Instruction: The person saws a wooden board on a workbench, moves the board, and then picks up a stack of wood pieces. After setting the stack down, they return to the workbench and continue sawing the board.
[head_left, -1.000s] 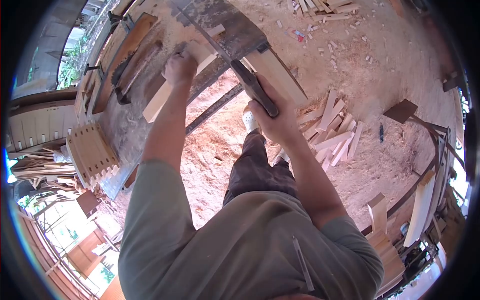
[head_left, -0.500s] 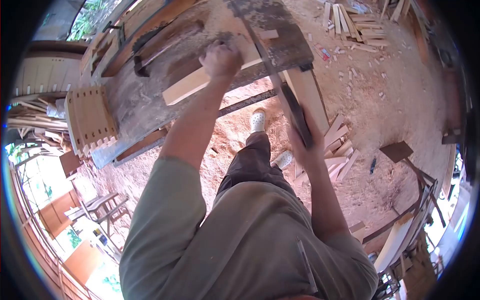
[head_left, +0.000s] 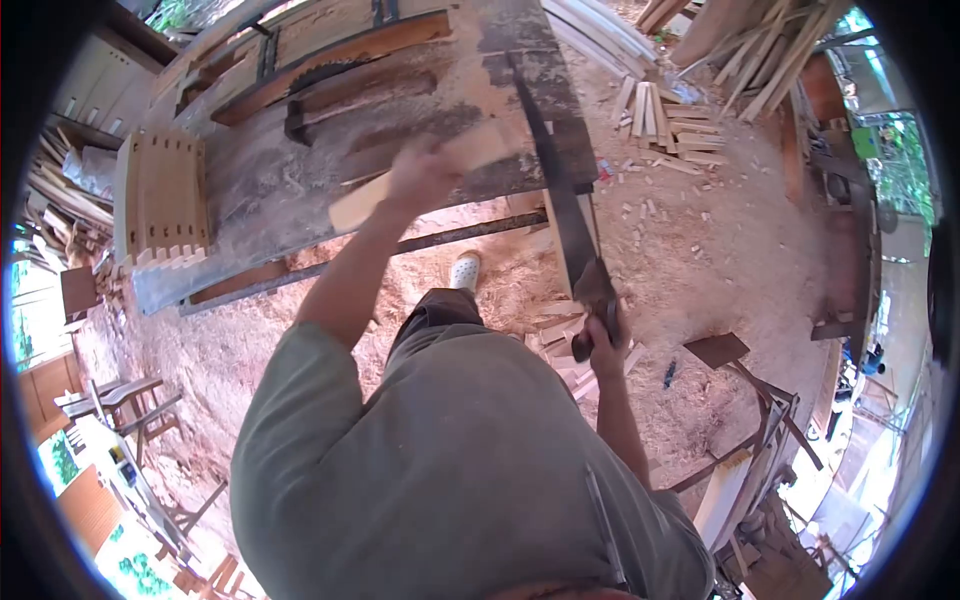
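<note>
My left hand (head_left: 422, 178) is wrapped over a light wooden board (head_left: 362, 206), blurred by motion, on the dark workbench (head_left: 260, 205). In my right hand (head_left: 606, 338) is the dark handle of a hand saw (head_left: 567, 205), whose long blade points up and away across the bench's right end. A gap separates the board's right end from the saw blade. The fingers of my right hand are closed round the handle.
A slotted wooden piece (head_left: 165, 195) stands at the bench's left end. A dark-handled tool (head_left: 296, 122) lies farther back. Stacked offcuts (head_left: 690, 135) are on the floor at the right, and a metal-legged stand (head_left: 765, 385) is at the lower right.
The board has swung away from the saw and shifted with my left hand. My right hand has drawn the saw back towards me. The view has turned to the right.
</note>
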